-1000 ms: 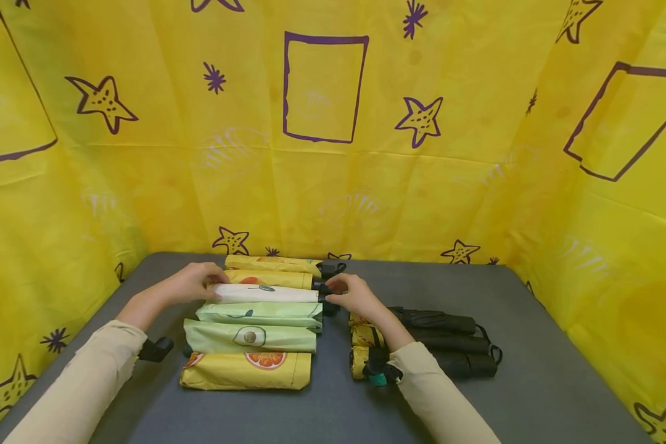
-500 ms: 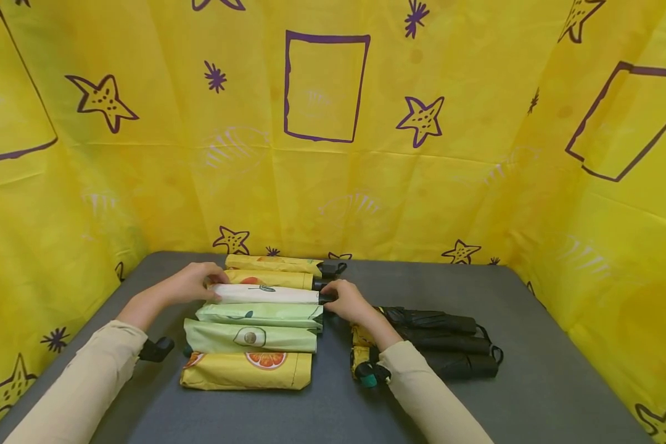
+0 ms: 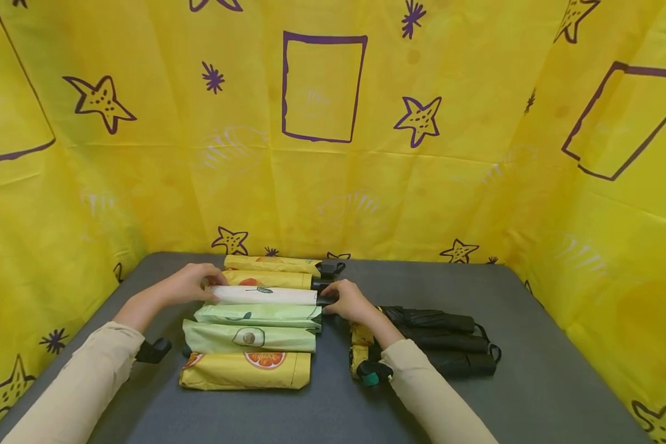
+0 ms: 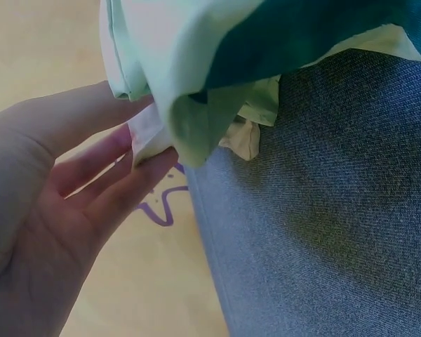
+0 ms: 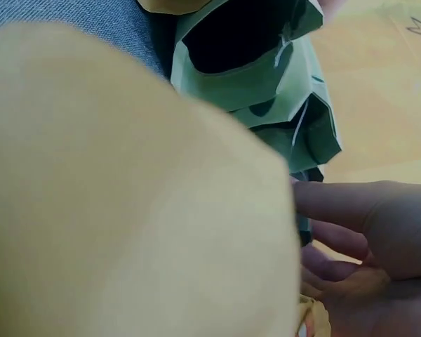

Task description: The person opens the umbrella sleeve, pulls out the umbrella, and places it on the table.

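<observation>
A folded umbrella in a white sleeve (image 3: 272, 296) with a leaf print lies across a row of sleeved umbrellas. My left hand (image 3: 191, 285) pinches the sleeve's left end between thumb and fingers; in the left wrist view that white end (image 4: 149, 132) shows between the fingertips. At the other end, my right hand (image 3: 348, 300) grips the black handle (image 3: 324, 300), partly hidden by the fingers. Two yellow-sleeved umbrellas (image 3: 272, 264) lie behind the white one. In front are two light green ones (image 3: 285, 338) and a yellow one with orange-slice print (image 3: 255, 371).
Three black folded umbrellas (image 3: 455, 342) with yellow parts lie on the right, partly beneath the right forearm. All of them rest on a dark grey tabletop (image 3: 538, 388). A yellow patterned cloth (image 3: 327, 197) rises behind and at both sides.
My right hand has come down slightly and closed on the black handle. The white-sleeved umbrella has shifted slightly toward me. The left hand stays nearly still.
</observation>
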The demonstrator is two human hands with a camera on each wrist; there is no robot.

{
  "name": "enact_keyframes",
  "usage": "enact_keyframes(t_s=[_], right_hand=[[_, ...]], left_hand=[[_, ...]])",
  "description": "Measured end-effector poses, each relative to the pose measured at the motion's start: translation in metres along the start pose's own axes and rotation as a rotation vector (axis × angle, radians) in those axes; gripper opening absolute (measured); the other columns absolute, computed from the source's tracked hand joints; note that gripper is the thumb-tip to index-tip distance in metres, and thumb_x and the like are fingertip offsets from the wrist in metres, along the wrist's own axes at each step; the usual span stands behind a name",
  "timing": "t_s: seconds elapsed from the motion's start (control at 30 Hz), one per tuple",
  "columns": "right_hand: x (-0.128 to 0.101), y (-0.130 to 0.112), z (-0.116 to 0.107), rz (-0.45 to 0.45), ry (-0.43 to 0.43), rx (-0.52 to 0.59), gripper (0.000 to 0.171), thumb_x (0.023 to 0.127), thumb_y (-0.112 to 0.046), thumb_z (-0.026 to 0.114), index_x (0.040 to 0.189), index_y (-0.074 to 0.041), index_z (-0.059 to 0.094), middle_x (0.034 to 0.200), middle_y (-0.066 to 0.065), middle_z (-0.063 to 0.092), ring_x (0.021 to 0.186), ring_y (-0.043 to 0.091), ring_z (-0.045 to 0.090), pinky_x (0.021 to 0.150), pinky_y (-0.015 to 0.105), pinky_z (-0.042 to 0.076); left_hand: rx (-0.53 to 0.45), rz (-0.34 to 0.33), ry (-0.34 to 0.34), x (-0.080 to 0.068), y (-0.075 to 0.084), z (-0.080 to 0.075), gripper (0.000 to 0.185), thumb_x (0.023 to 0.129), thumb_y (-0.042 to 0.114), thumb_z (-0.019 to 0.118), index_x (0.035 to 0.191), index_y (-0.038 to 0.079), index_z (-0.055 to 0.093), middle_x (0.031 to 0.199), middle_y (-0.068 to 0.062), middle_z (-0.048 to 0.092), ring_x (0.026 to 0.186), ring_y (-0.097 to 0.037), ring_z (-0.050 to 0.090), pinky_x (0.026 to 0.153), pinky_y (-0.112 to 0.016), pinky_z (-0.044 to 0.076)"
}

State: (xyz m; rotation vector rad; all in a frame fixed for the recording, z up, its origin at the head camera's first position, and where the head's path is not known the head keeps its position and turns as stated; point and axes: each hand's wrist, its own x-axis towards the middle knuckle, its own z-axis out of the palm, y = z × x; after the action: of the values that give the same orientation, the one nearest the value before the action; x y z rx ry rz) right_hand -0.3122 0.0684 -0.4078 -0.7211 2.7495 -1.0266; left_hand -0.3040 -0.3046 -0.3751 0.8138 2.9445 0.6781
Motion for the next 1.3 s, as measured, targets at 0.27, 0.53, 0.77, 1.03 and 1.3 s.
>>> enact_keyframes(t_s=[0.27,0.53,0.77,1.03,1.3], right_hand=[[-0.006,0.002,-0.008,-0.006,0.009,0.072,0.029,0.083,-0.01,0.076,0.111,-0.003,0.071,0.114,0.015,0.069,0.105,0.031,0.065,0.085,0.04,0.056],[-0.009,0.006,-0.016,0.016,0.033,0.135,0.029,0.083,-0.011,0.077,0.111,-0.005,0.071,0.115,0.014,0.068,0.1,0.028,0.066,0.08,0.036,0.057],[-0.013,0.01,-0.023,0.036,0.063,0.16,0.029,0.083,-0.01,0.076,0.111,-0.004,0.071,0.113,0.014,0.068,0.095,0.024,0.066,0.077,0.034,0.057],[-0.02,0.017,-0.037,-0.007,0.078,0.152,0.029,0.085,-0.011,0.075,0.112,-0.003,0.071,0.11,0.015,0.069,0.085,0.018,0.064,0.07,0.029,0.053],[-0.024,0.024,-0.044,0.025,0.099,0.265,0.031,0.087,-0.014,0.073,0.116,-0.003,0.069,0.109,0.018,0.069,0.083,0.017,0.067,0.071,0.03,0.055]], left_hand=[[-0.031,-0.017,0.001,-0.003,-0.004,-0.001,0.029,0.079,0.014,0.08,0.104,0.004,0.07,0.099,-0.008,0.071,0.093,-0.025,0.066,0.075,-0.034,0.057],[-0.053,-0.012,0.005,-0.003,-0.003,-0.002,0.028,0.079,0.014,0.08,0.103,0.004,0.07,0.099,-0.009,0.072,0.095,-0.028,0.067,0.078,-0.036,0.058],[-0.067,-0.016,0.002,-0.004,-0.003,-0.001,0.024,0.078,0.012,0.08,0.099,0.004,0.07,0.096,-0.008,0.072,0.092,-0.027,0.068,0.076,-0.033,0.059],[-0.063,-0.005,0.025,-0.005,-0.004,0.001,0.021,0.078,0.008,0.079,0.096,0.004,0.07,0.092,-0.008,0.071,0.09,-0.027,0.068,0.074,-0.032,0.059],[-0.064,-0.02,0.017,-0.006,-0.006,0.003,0.021,0.079,0.009,0.079,0.098,0.004,0.07,0.094,-0.009,0.071,0.091,-0.027,0.068,0.076,-0.033,0.059]])
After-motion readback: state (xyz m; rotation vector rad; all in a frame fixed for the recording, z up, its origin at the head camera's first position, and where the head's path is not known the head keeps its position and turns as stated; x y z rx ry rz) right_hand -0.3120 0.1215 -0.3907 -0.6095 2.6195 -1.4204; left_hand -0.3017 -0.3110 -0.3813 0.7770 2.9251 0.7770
